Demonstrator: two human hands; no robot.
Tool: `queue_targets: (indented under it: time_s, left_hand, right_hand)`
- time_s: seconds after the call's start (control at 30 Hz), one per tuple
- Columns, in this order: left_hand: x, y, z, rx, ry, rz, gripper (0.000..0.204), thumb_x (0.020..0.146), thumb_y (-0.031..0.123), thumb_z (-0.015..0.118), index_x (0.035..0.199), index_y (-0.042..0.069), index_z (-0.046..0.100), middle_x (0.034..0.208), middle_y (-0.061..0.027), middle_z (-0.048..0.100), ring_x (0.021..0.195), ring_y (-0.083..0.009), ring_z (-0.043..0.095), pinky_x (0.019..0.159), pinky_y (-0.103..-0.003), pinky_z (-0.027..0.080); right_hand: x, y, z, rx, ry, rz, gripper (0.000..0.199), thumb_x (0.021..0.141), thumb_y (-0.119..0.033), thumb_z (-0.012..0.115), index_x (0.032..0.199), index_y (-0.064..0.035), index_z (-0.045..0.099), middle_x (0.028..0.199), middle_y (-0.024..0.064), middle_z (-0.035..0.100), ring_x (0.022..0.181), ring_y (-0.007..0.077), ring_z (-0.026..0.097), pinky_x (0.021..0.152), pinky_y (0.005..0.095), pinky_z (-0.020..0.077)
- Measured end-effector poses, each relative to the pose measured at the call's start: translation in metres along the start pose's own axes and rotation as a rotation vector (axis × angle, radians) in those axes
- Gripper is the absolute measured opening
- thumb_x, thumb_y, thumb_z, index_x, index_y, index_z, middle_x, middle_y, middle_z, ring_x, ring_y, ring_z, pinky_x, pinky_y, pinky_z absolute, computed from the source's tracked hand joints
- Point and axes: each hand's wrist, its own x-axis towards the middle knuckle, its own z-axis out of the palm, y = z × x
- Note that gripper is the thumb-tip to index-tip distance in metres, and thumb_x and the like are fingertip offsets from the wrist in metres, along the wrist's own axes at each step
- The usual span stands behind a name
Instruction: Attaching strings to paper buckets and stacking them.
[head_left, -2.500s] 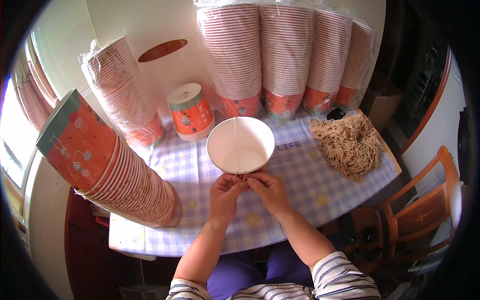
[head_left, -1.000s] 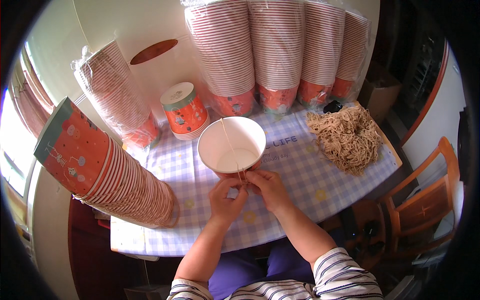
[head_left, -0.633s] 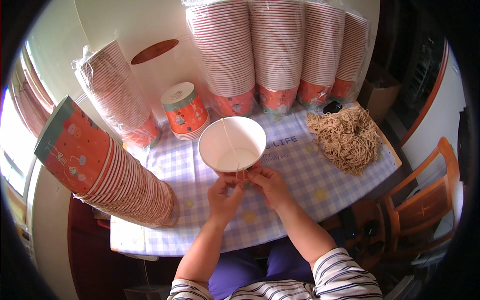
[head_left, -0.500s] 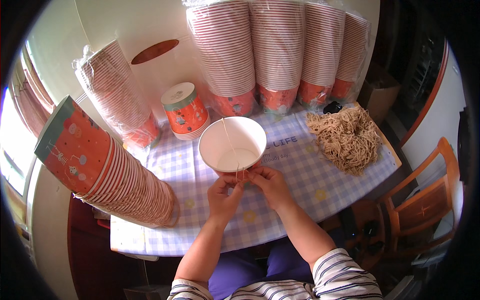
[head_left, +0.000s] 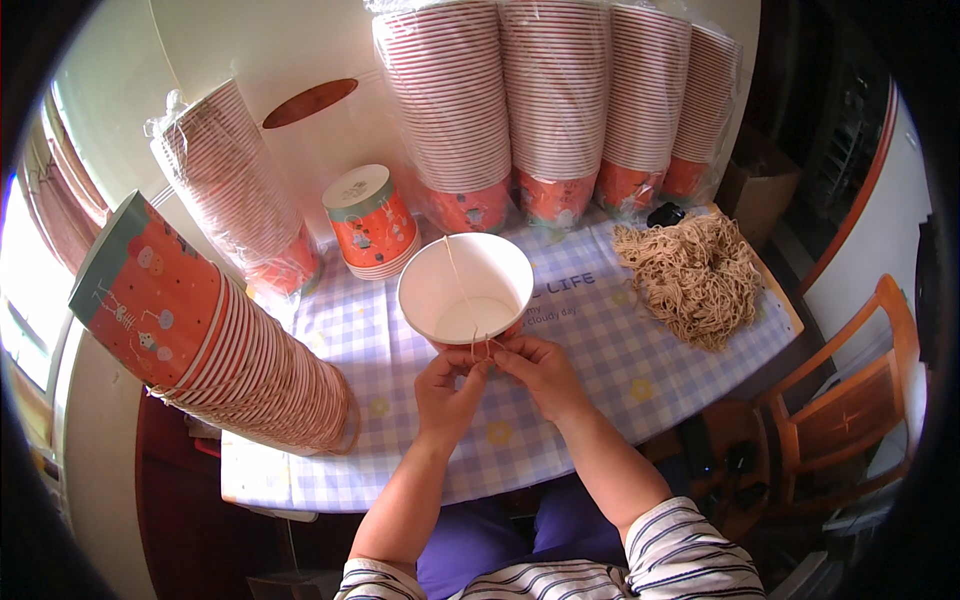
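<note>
A paper bucket (head_left: 415, 285), white inside and orange outside, stands upright on the table in front of me. Thin tan string (head_left: 457, 265) runs over its far rim, across the opening and down to the near rim. There my left hand (head_left: 447, 394) and my right hand (head_left: 541, 374) pinch the string, fingertips close together, with a small loop between them. Both hands touch or nearly touch the bucket's near side. The exact crossing of the string is too small to make out.
A tilted stack of string-wrapped buckets (head_left: 240, 340) is at the left. Plastic-wrapped bucket stacks (head_left: 450, 110) line the back, beside a short upside-down stack (head_left: 372, 225). A tan string heap (head_left: 692, 280) lies on the right of the checked tablecloth (head_left: 580, 440). A wooden chair (head_left: 845, 390) stands at right.
My right fingers have shifted slightly at the near rim, and the string loop between the hands looks a little different. The bucket has not moved.
</note>
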Motion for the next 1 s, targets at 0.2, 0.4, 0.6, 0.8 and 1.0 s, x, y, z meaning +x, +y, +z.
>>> queue_targets:
  time_s: [0.2, 0.4, 0.6, 0.8, 1.0]
  left_hand:
    - [-0.001, 0.0, 0.002, 0.165, 0.007, 0.15, 0.02, 0.076, 0.002, 0.068, 0.094, -0.001, 0.063, 0.084, -0.0051, 0.066, 0.076, -0.0095, 0.059, 0.071, -0.023, 0.048]
    - [-0.003, 0.006, 0.007, 0.278, 0.006, 0.186, 0.024, 0.075, 0.004, 0.07, 0.098, 0.0, 0.065, 0.085, -0.0082, 0.067, 0.074, -0.0115, 0.061, 0.068, -0.024, 0.049]
    - [-0.001, -0.001, 0.003, 0.254, 0.05, 0.136, 0.017, 0.078, 0.003, 0.067, 0.095, -0.001, 0.067, 0.086, -0.0108, 0.067, 0.074, -0.0135, 0.063, 0.066, -0.025, 0.05]
    - [-0.001, 0.01, 0.006, 0.372, 0.043, 0.159, 0.015, 0.078, 0.004, 0.068, 0.092, -0.001, 0.067, 0.082, -0.0091, 0.067, 0.072, -0.0112, 0.062, 0.064, -0.023, 0.049]
    - [0.0, 0.0, 0.001, 0.224, 0.041, 0.059, 0.012, 0.078, 0.004, 0.067, 0.089, -0.002, 0.066, 0.081, -0.0052, 0.067, 0.069, -0.0071, 0.058, 0.063, -0.021, 0.048]
  right_hand:
    - [0.002, 0.007, -0.001, 0.015, 0.023, -0.089, 0.019, 0.086, -0.016, 0.064, 0.094, 0.0005, 0.066, 0.085, 0.0045, 0.066, 0.078, 0.0077, 0.059, 0.071, 0.0214, 0.0457]
    - [-0.002, 0.004, 0.002, -0.243, 0.05, -0.189, 0.013, 0.085, -0.011, 0.064, 0.093, -0.0018, 0.066, 0.082, 0.0031, 0.066, 0.07, 0.0067, 0.058, 0.064, 0.0219, 0.0463]
    - [-0.003, 0.005, 0.004, -0.351, 0.072, -0.322, 0.013, 0.084, -0.008, 0.062, 0.094, -0.0008, 0.064, 0.079, 0.0045, 0.066, 0.069, 0.007, 0.059, 0.061, 0.0225, 0.047]
    - [-0.003, 0.004, 0.004, -0.346, 0.126, -0.3, 0.011, 0.084, -0.007, 0.062, 0.093, -0.0007, 0.064, 0.078, 0.0056, 0.066, 0.066, 0.0074, 0.059, 0.06, 0.0221, 0.0468]
    - [-0.004, 0.001, 0.005, -0.39, 0.151, -0.338, 0.01, 0.084, -0.008, 0.063, 0.091, -0.001, 0.064, 0.078, 0.0059, 0.066, 0.066, 0.0075, 0.059, 0.058, 0.0218, 0.0458]
